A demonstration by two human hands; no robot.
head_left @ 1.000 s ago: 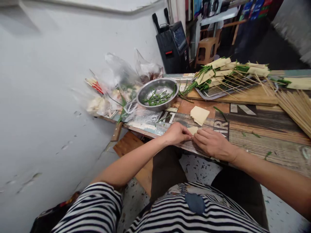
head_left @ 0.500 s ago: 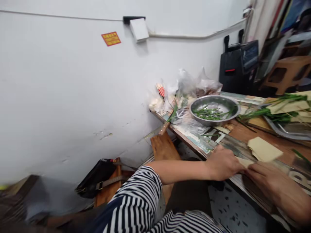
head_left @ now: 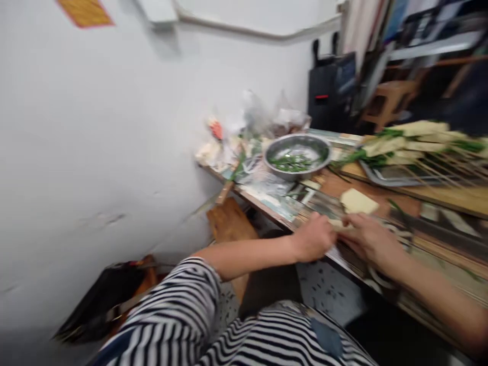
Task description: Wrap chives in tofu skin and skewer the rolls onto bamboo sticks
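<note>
At the table's near edge my left hand (head_left: 314,238) is closed on one end of a rolled tofu sheet (head_left: 337,224), pale and narrow. My right hand (head_left: 371,243) grips the other end, its fingers bent over the roll. The fingertips are partly hidden and blurred. Just beyond my right hand lies a small stack of flat tofu sheets (head_left: 359,202). Thin wooden skewers (head_left: 303,216) lie beside my left hand. Farther back, a steel bowl (head_left: 271,168) holds cut green chives (head_left: 292,162).
A metal tray (head_left: 385,179) at right bears several skewered tofu rolls (head_left: 415,146) with greens. A knife (head_left: 224,193) juts over the table's left edge. Plastic bags (head_left: 253,114) stand against the wall. Below are a wooden bench (head_left: 231,221) and a black bag (head_left: 102,297).
The view has swung right and slightly down, so the table things appear farther left and more of the tray shows. Both hands keep hold of the rolled tofu sheet.
</note>
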